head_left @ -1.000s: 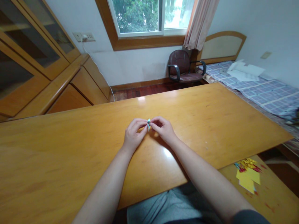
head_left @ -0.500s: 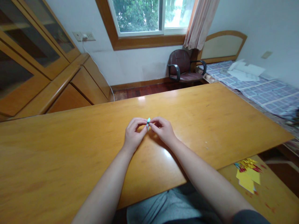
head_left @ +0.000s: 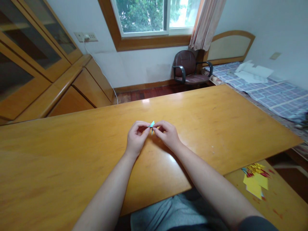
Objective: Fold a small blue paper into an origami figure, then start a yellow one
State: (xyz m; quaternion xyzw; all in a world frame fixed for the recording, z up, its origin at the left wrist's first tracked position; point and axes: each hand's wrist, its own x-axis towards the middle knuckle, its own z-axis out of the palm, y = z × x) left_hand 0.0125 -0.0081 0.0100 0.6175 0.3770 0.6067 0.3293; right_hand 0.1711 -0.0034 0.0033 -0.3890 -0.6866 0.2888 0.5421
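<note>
Both hands meet just above the middle of a long wooden table [head_left: 72,154]. My left hand [head_left: 136,139] and my right hand [head_left: 167,134] pinch a small folded piece of light blue paper [head_left: 152,124] between thumbs and fingertips. Only a pointed tip of the paper shows between the fingers; the rest is hidden. Both forearms reach in from the bottom edge.
A lower yellow surface at the right holds yellow sheets and coloured paper scraps [head_left: 255,179]. Wooden cabinets [head_left: 48,80] line the left wall. A dark red armchair [head_left: 189,69] and a bed [head_left: 271,93] stand beyond the table, under a window.
The blue paper's tip has tilted slightly and sits a little higher between the fingertips. Both hands stay in the same place.
</note>
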